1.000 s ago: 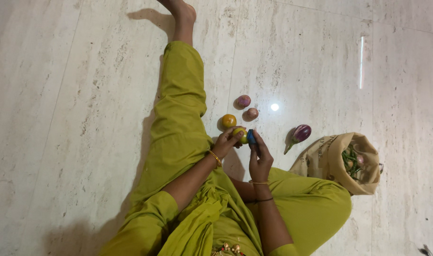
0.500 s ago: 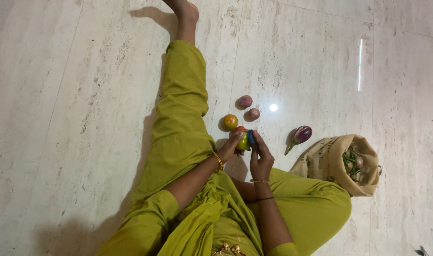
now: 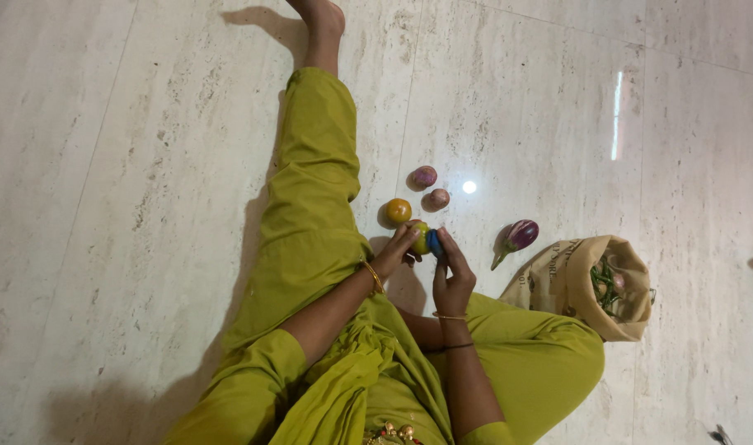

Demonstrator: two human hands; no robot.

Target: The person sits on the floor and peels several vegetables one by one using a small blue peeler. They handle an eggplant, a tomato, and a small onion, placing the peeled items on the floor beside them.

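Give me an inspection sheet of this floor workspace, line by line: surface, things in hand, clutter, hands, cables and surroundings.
Surface: glossy pale marble floor.
Things in hand: small round yellow-green fruit; small blue tool, kind unclear.
Clutter: orange tomato, two reddish onions, purple brinjal, open brown paper bag of green vegetables.
Hands: left hand grips the fruit; right hand holds the tool against it.
Cables: nothing seen.
Surroundings: person seated in olive-green clothes.

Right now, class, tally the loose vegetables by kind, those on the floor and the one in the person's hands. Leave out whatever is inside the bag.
Onions: 2, one purple, one paler
Tomatoes: 2, an orange tomato on the floor and a greenish tomato held by the left hand
Eggplant: 1
Total: 5
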